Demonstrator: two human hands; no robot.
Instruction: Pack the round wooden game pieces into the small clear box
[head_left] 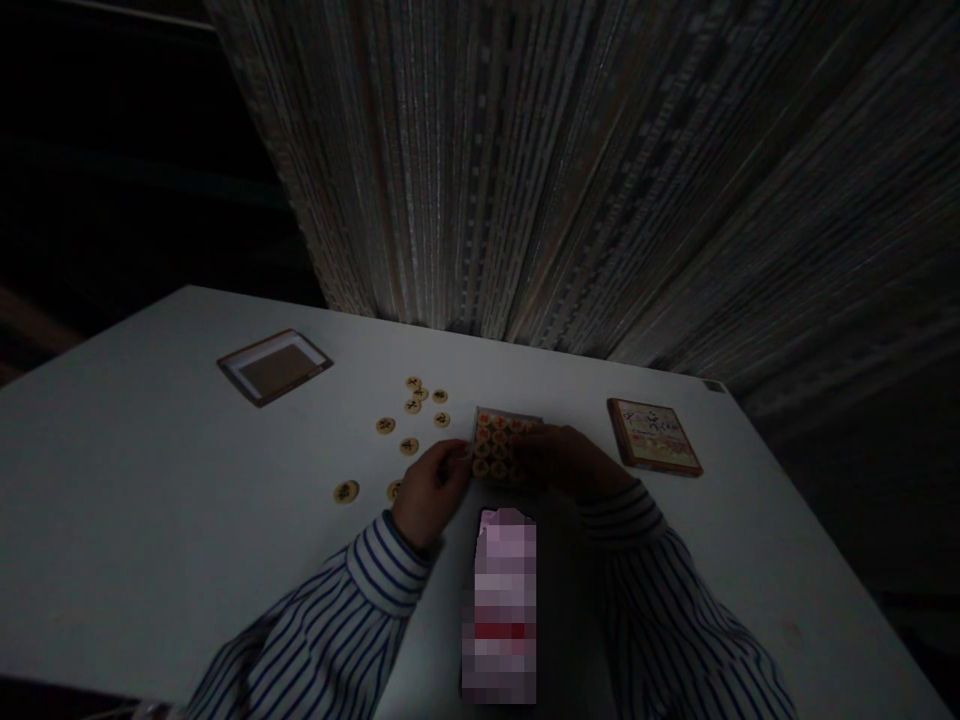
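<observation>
A small box [510, 411] on the white table holds rows of round Chinese chess pieces [499, 468], with red marks on the far rows and dark marks on the nearest. Against the box's left side is my left hand [433, 492], its fingers curled closed; whatever they pinch is hidden. My right hand [568, 460] reaches over the right part of the box, fingers stretched across the pieces and covering some of them. Loose dark-marked pieces [409, 446] lie scattered left of the box, one [394, 490] partly behind my left hand.
A phone [501, 610] with a lit, blurred screen lies between my forearms. An open shallow lid or frame [247, 390] is at the far left. To the right lies a flat box with a printed cover [660, 438]. A striped curtain [480, 180] hangs behind the table [187, 540].
</observation>
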